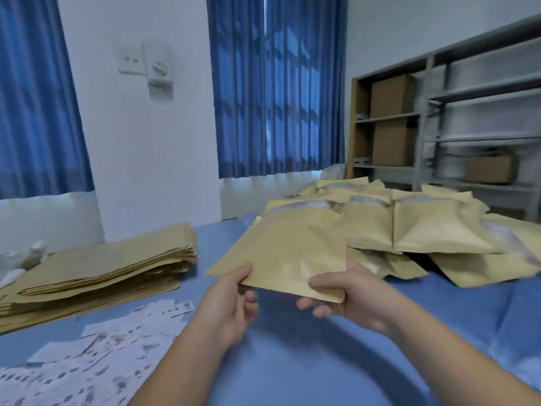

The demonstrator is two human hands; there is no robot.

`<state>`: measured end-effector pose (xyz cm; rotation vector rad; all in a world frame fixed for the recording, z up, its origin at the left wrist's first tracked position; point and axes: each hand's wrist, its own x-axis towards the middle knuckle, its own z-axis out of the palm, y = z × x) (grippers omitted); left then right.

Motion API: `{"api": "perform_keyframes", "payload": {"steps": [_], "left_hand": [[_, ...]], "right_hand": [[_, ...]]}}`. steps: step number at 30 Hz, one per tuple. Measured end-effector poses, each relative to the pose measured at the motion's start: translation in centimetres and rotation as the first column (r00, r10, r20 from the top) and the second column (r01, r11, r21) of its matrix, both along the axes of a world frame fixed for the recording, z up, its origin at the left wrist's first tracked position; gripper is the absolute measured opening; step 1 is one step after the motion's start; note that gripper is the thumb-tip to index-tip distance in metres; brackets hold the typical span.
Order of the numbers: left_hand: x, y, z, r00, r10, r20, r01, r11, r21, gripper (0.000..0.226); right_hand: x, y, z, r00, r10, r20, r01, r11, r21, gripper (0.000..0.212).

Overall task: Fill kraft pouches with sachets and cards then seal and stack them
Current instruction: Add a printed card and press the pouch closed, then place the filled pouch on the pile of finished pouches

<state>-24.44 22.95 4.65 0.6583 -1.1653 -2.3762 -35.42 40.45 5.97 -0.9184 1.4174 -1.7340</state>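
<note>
**Cool window light, soft shadows, smeared corners**

Daylight filters through the blue curtains [281,98] straight ahead and at the left, so the room is evenly lit but cool and rather dim, with a bluish cast on the white wall [140,156]. Glare is limited to a faint pale sheen on the held pouch [281,253], near its lower edge. The left hand [231,303], the right hand [351,294] and both forearms throw one broad, soft-edged shadow on the blue cloth [292,347] beneath them. The wide lens bends the shelving [480,90] at the right and leans the curtains outward. The printed cards [87,361] at lower left are smeared and unreadable, and the whole view is slightly soft.
</note>
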Motion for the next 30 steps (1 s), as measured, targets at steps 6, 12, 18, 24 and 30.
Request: {"api": "perform_keyframes", "payload": {"steps": [6, 12, 18, 24, 30], "left_hand": [[-6.7, 6.7, 0.5, 0.986, -0.163, -0.044, 0.167, 0.979, 0.119, 0.005], [-12.2, 9.6, 2.8, 0.957, -0.265, -0.114, 0.275, 0.957, 0.088, 0.006], [-19.0, 11.7, 7.6, 0.942, -0.212, -0.26, 0.237, 0.969, 0.068, 0.048], [-18.8, 11.5, 4.0, 0.945, -0.295, -0.143, 0.304, 0.951, 0.049, 0.009], [-16.0, 8.6, 1.3, 0.973, -0.221, -0.065, 0.223, 0.974, 0.038, 0.01]], "right_hand": [[-4.7, 7.1, -0.2, 0.979, -0.185, 0.087, 0.187, 0.982, -0.021, 0.035], [-9.3, 10.6, 2.0, 0.967, -0.253, 0.034, 0.254, 0.966, -0.054, 0.04], [-16.6, 10.6, 4.0, 0.788, -0.406, 0.463, 0.589, 0.718, -0.372, 0.081], [-18.5, 9.8, -1.3, 0.699, -0.546, 0.461, 0.658, 0.744, -0.116, 0.013], [-16.7, 6.8, -3.7, 0.733, -0.564, 0.379, 0.604, 0.797, 0.018, 0.006]]}}
